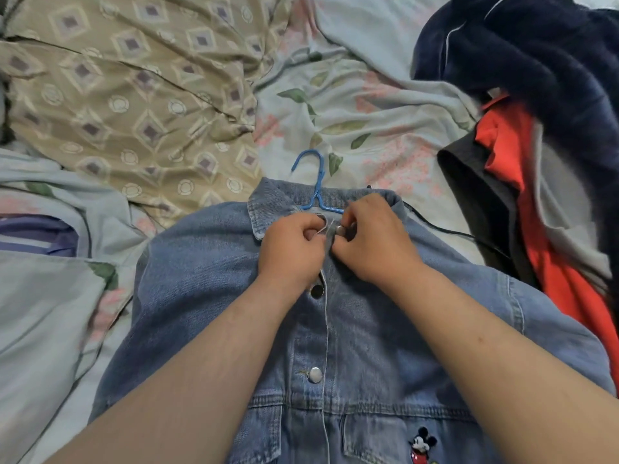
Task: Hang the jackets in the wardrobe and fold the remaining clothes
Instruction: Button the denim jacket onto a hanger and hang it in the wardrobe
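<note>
- Nearest me, at 6 o'clock, I see the denim jacket (368, 329) lying front-up on the bed, filling the lower middle of my view; a cartoon mouse patch (420, 443) sits on its chest pocket at about 5 o'clock.
- Two metal snap buttons (315, 375) run up the placket toward my hands.
- My left hand (291, 246) has its fingers curled, pinching the left edge of the jacket's front just below the collar.
- My right hand (371, 237) is curled the same way, pinching the opposite edge, with the top snap (341, 230) showing between the two hands; the hands are almost touching.
- Just beyond my hands, at 12 o'clock, the blue hanger (316, 185) sits inside the jacket's neck, its hook poking out past the collar onto the floral bedsheet (368, 105).
- At 10 to 11 o'clock a beige patterned cloth (134, 95) lies crumpled on the bed.
- At 2 to 3 o'clock there is a heap of clothes: a red garment (522, 202) with a dark one beside it, and a navy fleece garment (536, 55) farthest back at 1 o'clock.
</note>
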A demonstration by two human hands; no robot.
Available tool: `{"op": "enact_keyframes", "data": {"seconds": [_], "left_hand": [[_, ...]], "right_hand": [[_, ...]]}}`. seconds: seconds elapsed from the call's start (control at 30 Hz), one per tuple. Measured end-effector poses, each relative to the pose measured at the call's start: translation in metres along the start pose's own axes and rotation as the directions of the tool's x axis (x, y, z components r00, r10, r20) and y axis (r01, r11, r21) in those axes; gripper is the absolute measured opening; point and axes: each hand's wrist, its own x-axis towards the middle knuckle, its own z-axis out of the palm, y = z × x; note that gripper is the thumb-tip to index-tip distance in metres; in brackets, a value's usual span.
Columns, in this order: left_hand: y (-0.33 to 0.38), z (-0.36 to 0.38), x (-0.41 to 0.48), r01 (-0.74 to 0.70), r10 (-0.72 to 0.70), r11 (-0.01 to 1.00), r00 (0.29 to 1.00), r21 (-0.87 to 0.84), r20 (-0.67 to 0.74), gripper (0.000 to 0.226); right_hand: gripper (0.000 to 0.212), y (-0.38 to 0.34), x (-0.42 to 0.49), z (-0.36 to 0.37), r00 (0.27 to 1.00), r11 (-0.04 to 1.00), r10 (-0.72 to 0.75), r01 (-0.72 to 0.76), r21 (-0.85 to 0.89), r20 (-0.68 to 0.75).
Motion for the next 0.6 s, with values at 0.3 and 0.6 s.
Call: {"op": "enact_keyframes", "data": {"seconds": [0.3,0.6], "left_hand": [[0.009,-0.021,-0.011,0.064,-0.033,0.960,0.993,-0.271,0.117,0.024],[0.005,-0.020,-0.007,0.297,-0.231,0.912,0.942,-0.283,0.242,0.021]], "right_hand": [[0.016,-0.002,-0.011,-0.005,0.990,0.998,-0.057,0.052,0.046,0.132],[0.036,-0.005,-0.021,-0.002,0.993,0.913,0.096,-0.112,0.392,0.062]]}}
